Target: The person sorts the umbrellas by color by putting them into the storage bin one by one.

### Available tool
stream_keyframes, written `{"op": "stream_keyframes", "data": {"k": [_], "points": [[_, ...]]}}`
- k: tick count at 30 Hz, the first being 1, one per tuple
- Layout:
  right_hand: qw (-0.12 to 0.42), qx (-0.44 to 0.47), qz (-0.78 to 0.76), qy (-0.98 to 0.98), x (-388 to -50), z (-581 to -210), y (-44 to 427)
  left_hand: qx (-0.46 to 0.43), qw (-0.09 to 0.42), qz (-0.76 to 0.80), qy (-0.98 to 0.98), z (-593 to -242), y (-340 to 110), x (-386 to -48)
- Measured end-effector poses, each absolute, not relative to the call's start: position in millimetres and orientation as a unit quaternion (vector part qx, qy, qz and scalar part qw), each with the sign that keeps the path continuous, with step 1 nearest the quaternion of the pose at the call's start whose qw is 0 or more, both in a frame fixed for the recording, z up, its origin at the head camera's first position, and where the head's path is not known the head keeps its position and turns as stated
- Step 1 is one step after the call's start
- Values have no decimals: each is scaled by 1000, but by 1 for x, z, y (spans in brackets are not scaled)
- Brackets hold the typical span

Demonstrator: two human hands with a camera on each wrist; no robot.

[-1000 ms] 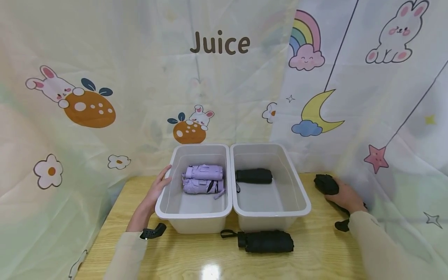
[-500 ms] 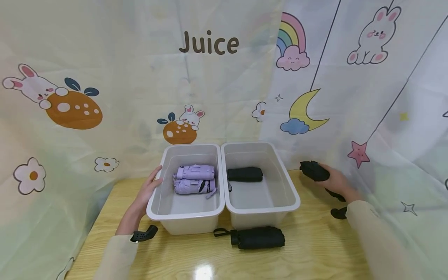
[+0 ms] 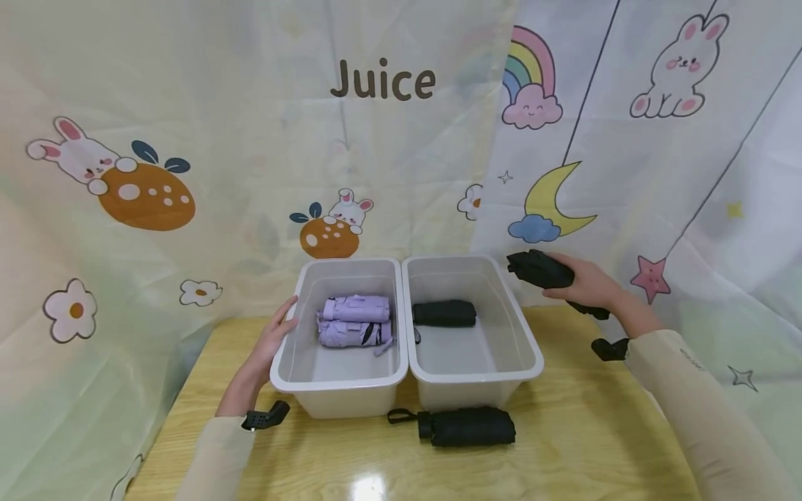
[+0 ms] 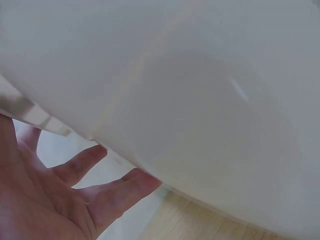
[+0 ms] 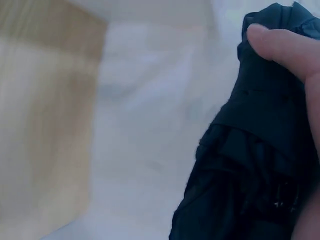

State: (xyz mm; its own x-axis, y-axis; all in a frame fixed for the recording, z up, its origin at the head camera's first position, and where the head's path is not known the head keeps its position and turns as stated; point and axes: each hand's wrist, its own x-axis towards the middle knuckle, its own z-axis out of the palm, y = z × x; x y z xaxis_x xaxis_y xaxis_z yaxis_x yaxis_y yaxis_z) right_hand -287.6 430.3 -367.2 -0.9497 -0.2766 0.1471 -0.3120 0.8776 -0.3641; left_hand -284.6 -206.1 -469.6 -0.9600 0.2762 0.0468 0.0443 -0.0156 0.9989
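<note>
Raised above the table at the right, my right hand [image 3: 589, 284] grips a black folded umbrella [image 3: 540, 269]; the right wrist view shows the thumb along the umbrella's dark cloth [image 5: 250, 145]. My left hand [image 3: 271, 342] rests against the outer left side of the left white bin [image 3: 341, 385]. In the left wrist view its fingertips [image 4: 145, 181] touch the bin's wall. Two purple folded umbrellas [image 3: 356, 308] lie side by side in that bin. Inside the right white bin [image 3: 479, 378], another black folded umbrella [image 3: 446, 314] lies near the left wall.
In front of the right bin, a black folded umbrella [image 3: 473, 426] with a wrist strap lies on the wooden table [image 3: 326, 459]. Both bins stand side by side, close to the printed curtain [image 3: 401, 160] behind them. The curtain also hangs along both sides.
My right hand has lifted the black umbrella off the table and carried it up and left, close to the right bin's rim. My left hand stays at the left bin.
</note>
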Motion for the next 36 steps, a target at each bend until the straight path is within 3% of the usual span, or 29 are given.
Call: {"op": "stream_keyframes", "data": {"k": [16, 36], "points": [[-1, 296, 215, -931, -307, -331, 318, 114, 85, 712, 688, -474, -203, -282], [-51, 334, 209, -918, -332, -375, 258, 112, 76, 710, 691, -470, -203, -284]]}}
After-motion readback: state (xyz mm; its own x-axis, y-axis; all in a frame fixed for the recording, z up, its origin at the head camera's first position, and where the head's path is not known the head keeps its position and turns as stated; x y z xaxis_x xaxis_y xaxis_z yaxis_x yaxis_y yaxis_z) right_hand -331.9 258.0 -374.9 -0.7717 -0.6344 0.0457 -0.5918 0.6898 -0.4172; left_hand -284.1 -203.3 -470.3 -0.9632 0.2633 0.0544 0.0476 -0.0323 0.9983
